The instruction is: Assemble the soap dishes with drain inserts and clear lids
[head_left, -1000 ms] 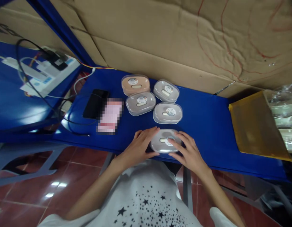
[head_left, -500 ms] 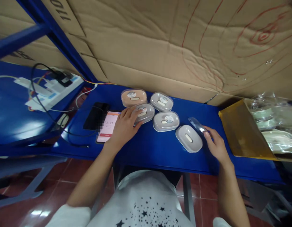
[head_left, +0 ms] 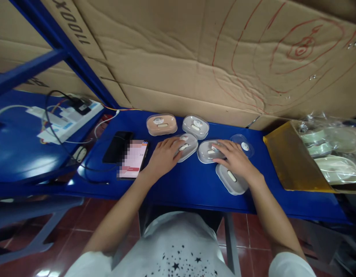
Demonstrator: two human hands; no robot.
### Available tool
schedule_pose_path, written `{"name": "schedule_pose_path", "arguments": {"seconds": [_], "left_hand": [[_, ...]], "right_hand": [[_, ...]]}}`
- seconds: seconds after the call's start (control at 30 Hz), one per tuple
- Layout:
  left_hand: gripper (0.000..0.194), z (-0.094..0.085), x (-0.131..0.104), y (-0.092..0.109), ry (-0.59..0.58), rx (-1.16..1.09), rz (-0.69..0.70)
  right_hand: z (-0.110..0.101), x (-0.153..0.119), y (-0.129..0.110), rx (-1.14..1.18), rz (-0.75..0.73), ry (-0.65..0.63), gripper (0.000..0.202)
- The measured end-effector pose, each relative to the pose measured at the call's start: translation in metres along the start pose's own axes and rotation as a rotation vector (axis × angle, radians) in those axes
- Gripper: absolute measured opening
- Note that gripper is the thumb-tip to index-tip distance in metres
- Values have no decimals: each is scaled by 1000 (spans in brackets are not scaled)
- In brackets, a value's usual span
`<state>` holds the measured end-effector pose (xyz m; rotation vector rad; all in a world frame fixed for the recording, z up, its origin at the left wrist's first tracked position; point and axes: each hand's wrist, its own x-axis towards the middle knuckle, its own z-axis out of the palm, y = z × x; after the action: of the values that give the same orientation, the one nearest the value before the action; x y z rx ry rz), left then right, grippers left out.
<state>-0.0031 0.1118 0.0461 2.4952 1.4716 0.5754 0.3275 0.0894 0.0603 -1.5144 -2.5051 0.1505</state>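
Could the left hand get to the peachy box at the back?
Probably yes. The left hand is over a gray box, and the peach box sits just beyond the hand, with nothing seen standing between them.

1. Left hand (head_left: 165,157): palm down, fingers slightly bent and reaching right, thumb (head_left: 177,157) parted from them on the side nearer the body.
2. Right hand (head_left: 238,161): palm down, fingers curved toward the left hand's fingertips, a gap between; thumb apart, nearer the body.
3. Forearms (head_left: 277,215): bare, slanting inward toward the fingers.
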Motion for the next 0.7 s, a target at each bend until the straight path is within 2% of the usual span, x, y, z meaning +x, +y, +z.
{"name": "schedule_pose_path", "arguments": {"seconds": [0.1,0.17,0.27,0.33,0.4,0.5,0.6,0.7], "left_hand": [[41,-3,-1,-3,19,-19,8],[42,-9,2,-11,55,-12,-7],[44,-25,20,-32,102,63,-78],[52,-35,39,-51,76,129,-155],[67,-43,58,-69,16,153,-220],[64,-48,75,-88,-72,117,-241],[52,-50,76,-96,-85,91,-252],[54,-46,72,-93,-51,86,-241]], "right_hand": [[-4,-5,12,-146,151,79,49],[-6,-13,18,-171,200,110,50],[-5,-22,21,-35,99,60,61],[-2,-22,21,79,38,13,73],[0,-17,24,157,31,19,67],[-1,-9,38,190,75,47,54],[-8,1,53,44,192,29,52],[-14,27,52,-73,222,27,51]]}}
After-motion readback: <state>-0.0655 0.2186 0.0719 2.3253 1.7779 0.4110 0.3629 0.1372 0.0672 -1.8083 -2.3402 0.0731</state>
